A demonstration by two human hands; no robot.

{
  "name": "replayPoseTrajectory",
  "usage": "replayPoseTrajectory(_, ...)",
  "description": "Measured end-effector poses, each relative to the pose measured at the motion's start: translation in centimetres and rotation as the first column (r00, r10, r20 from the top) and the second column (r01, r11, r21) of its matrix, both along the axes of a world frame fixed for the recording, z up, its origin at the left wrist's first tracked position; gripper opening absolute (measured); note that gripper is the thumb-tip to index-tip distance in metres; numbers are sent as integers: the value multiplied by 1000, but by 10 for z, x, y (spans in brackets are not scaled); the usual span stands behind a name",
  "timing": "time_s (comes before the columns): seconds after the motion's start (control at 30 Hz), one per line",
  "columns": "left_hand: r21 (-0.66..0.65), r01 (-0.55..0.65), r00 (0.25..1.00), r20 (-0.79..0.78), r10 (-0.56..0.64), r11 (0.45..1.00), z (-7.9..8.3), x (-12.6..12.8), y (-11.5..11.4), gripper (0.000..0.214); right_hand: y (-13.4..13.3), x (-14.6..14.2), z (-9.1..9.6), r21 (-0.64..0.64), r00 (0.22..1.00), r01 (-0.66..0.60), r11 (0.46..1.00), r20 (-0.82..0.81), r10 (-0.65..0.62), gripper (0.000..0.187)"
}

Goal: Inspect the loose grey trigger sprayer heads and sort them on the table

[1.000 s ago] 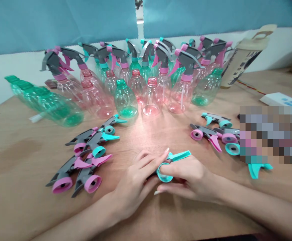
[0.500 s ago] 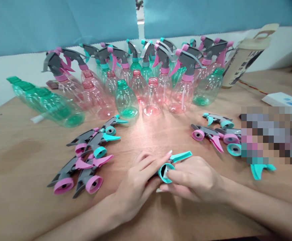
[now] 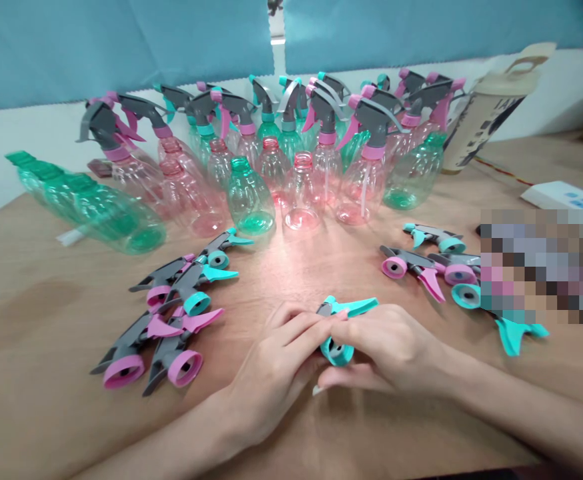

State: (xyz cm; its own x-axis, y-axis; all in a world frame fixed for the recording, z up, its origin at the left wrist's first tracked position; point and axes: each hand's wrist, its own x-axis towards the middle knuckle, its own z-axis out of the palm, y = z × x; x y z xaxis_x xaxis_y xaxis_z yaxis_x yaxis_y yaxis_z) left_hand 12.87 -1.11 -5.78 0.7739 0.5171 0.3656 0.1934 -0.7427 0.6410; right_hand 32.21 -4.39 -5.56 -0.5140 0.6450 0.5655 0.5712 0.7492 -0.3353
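Observation:
A grey spray trigger head with a turquoise collar and lever (image 3: 338, 351) is between my two hands, low in the middle of the head view. My left hand (image 3: 284, 357) is closed around its body from the left. From the right, my right hand (image 3: 391, 347) closes on it, curled fingers at the collar and lever, thumb below. The collar's opening faces me, and fingers cover part of the head. Left of my hands lie loose pink and turquoise spray heads (image 3: 186, 369); others (image 3: 394, 267) lie to the right.
Behind stand pink and green bottles (image 3: 251, 200), several capped with spray heads. Green bottles (image 3: 116, 213) form a row at the left. A cream tumbler (image 3: 491, 113) and a white box (image 3: 566, 197) are on the right. Part of the right side is pixelated.
My right fingers have moved from inside the collar's opening to its upper rim. The white piece seen in the opening is no longer plainly visible, and the spray head has tilted slightly.

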Motion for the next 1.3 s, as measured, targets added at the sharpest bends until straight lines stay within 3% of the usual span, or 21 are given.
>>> replayPoseTrajectory(0.37, 23, -22, 1000, -17, 23, 999, -1, -2, 3, 43, 3, 10, 4, -88, 997, -80, 993, -6, 80, 18)
replayPoseTrajectory(0.6, 10, -27, 1000, -15, 27, 1000, 0, 0, 4, 40, 4, 16, 5, -31, 998, -68, 997, 2, 68, 9)
replayPoseTrajectory(1.03, 76, -16, 998, -53, 20, 997, 3, 2, 1, 21, -3, 16, 14, -146, 992, -77, 986, 92, 91, 25)
replayPoseTrajectory(1.13, 91, -35, 998, -52, 40, 995, 4, 1, 1, 21, -5, 16, 15, -147, 995, -80, 986, 43, 88, 24)
replayPoseTrajectory(1.3, 99, -92, 992, -73, 100, 991, 3, -1, 3, 23, -7, 15, 29, -300, 990, -53, 953, -143, 10, 19)
